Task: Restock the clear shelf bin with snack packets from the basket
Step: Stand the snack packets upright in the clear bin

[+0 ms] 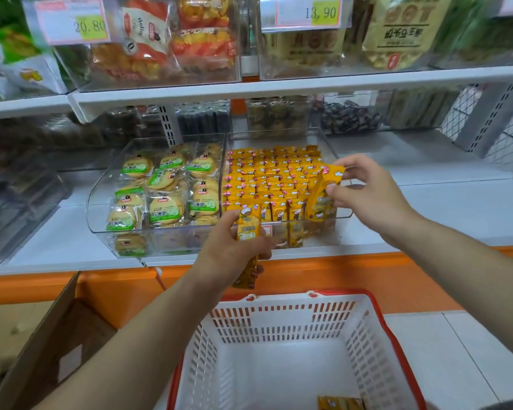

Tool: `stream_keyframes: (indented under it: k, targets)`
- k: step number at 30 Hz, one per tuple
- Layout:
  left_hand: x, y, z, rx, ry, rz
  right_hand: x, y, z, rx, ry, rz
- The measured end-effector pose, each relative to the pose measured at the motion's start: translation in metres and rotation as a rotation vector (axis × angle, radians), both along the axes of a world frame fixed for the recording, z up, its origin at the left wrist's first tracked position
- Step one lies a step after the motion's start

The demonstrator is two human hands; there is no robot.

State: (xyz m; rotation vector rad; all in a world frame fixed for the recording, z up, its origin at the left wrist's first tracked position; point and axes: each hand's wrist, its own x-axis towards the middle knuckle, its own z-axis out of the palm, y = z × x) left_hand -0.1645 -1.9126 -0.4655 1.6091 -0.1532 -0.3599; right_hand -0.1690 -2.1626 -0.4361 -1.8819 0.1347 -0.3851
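A clear shelf bin (342, 216) on the white shelf holds several rows of upright yellow snack packets (267, 176). My left hand (234, 255) grips yellow packets (248, 229) in front of the bin's front wall. My right hand (367, 190) pinches another yellow packet (323, 193) by its top, at the bin's right front corner, with its lower end among the stacked ones. Below stands a white basket with a red rim (388, 329); one yellow packet (339, 403) lies at its bottom edge of view.
A neighbouring clear bin (101, 190) on the left holds round green-labelled biscuit packs. An open cardboard box (57, 344) sits at the lower left by the orange shelf base (353, 276). Upper shelves carry more bins with price tags.
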Motion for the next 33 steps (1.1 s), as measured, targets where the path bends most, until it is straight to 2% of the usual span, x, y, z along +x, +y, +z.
stream_keyframes:
  k: [5,8,11,14,17,23,25,27,29,33]
  targets:
    - [-0.001,-0.003,-0.001,0.019,0.000,-0.022,0.023,0.001,-0.025,-0.179,0.035,-0.049]
    - [0.000,-0.001,-0.001,0.013,0.011,-0.029,0.035,0.006,-0.039,-0.383,0.110,-0.049]
    - [0.001,0.002,0.001,-0.004,0.014,-0.046,0.044,0.009,-0.043,-0.678,0.241,0.023]
    - [0.002,0.004,0.001,-0.003,0.002,-0.054,0.047,0.012,-0.044,-0.803,0.337,0.133]
    - [0.001,0.005,0.002,0.000,-0.006,-0.053,0.042,0.013,-0.041,-0.803,0.332,0.189]
    - [-0.001,0.003,0.002,0.019,-0.024,-0.055,0.013,0.010,-0.012,-0.734,0.066,0.085]
    - [-0.004,-0.001,0.001,0.032,-0.026,-0.058,-0.001,0.019,-0.004,-0.578,0.044,0.121]
    - [-0.008,-0.007,0.000,0.050,-0.032,-0.070,-0.014,0.034,0.003,-0.297,0.099,0.247]
    - [-0.012,-0.013,-0.001,0.064,-0.057,-0.096,-0.023,0.050,0.006,-0.139,0.165,0.355]
    - [-0.019,-0.021,-0.004,0.114,-0.138,-0.130,-0.031,0.069,0.003,-0.293,0.237,0.368]
